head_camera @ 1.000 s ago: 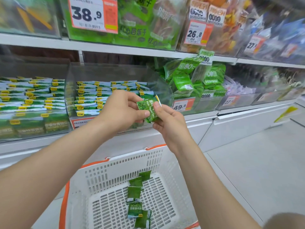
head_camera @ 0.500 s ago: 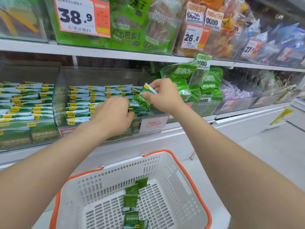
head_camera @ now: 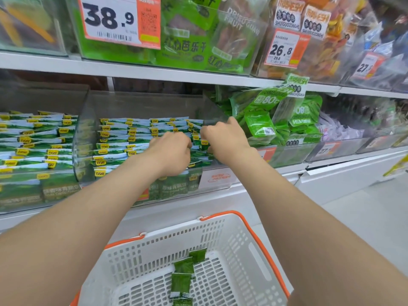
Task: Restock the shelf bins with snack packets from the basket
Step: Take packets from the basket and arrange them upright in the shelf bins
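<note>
Reaching into one clear bin (head_camera: 143, 104), left hand (head_camera: 170, 151) and right hand (head_camera: 225, 142) bury curled fingers among its stacked snack packets (head_camera: 114, 138); whether they grip any is unclear. Below the bin, at least four green packets (head_camera: 181, 282) lie in one basket (head_camera: 220, 235).

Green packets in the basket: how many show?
4, in a row on the basket floor: farthest packet, second packet, third packet, and a nearest packet cut by the frame's bottom edge. More may lie out of view.
</note>
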The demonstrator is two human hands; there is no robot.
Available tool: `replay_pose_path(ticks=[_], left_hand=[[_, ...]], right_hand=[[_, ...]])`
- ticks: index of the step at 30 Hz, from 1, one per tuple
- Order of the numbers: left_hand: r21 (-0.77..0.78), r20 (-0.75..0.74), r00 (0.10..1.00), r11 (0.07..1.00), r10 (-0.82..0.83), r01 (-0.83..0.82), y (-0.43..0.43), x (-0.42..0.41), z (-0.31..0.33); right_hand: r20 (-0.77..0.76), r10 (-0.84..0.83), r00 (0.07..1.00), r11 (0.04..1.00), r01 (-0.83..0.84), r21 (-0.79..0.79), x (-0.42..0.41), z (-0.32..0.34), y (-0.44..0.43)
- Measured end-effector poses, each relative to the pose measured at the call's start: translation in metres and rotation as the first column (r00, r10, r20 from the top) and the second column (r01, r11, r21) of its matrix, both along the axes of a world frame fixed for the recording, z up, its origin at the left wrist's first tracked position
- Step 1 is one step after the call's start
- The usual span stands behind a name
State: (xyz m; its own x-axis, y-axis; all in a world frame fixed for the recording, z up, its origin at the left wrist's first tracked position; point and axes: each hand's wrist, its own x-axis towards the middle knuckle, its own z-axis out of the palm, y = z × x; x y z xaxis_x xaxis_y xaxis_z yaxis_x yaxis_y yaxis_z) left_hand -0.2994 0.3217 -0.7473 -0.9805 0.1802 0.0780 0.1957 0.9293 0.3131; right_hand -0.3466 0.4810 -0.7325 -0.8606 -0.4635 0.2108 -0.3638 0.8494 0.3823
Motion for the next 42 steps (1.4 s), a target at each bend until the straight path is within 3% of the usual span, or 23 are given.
replay_pose_path(ticks=[4,6,9,12,19,26,30,34,37,42], left_hand=[[-0.023,0.085,0.996,1.0,-0.008,0.01,-0.002,-0.02,-0.009],[-0.041,0.097,0.995,0.999,0.001,0.003,-0.003,-0.026,-0.011],[-0.05,0.014,1.0,0.999,0.013,-0.012,-0.005,-0.035,-0.012],[-0.072,-0.069,0.997,0.997,0.025,-0.03,-0.003,-0.042,-0.016],[-0.173,-0.095,0.995,0.984,0.017,-0.033,0.005,-0.032,-0.007],[0.048,-0.404,0.911,0.996,0.086,-0.073,0.019,0.026,0.02],[0.04,-0.405,0.909,0.995,0.098,-0.089,0.034,0.069,0.014],[-0.119,-0.285,0.958,0.993,-0.04,0.006,0.046,0.092,-0.011],[-0.33,-0.015,0.99,0.935,-0.142,0.13,0.058,0.1,-0.04],[-0.275,0.323,0.94,0.938,-0.115,0.209,0.067,0.114,-0.12]], right_hand=[[0.046,0.015,0.999,1.0,-0.015,-0.013,-0.01,-0.004,-0.008],[0.106,-0.019,0.994,0.995,0.029,-0.097,-0.011,-0.005,-0.01],[0.214,-0.025,0.976,0.973,0.073,-0.219,-0.014,-0.006,-0.009],[0.171,-0.037,0.985,0.945,0.09,-0.314,-0.018,-0.008,-0.009],[0.239,-0.045,0.97,0.893,0.146,-0.427,-0.013,-0.007,-0.005],[0.119,-0.043,0.992,0.815,0.103,-0.571,0.046,0.011,0.005],[0.254,-0.036,0.966,0.848,0.164,-0.504,0.091,0.029,0.01],[0.546,-0.046,0.836,0.94,0.221,-0.258,0.135,0.023,0.023],[0.7,-0.108,0.706,0.972,0.223,-0.075,0.161,-0.012,0.026],[0.814,-0.145,0.563,0.975,0.22,0.022,0.173,-0.109,0.023]])
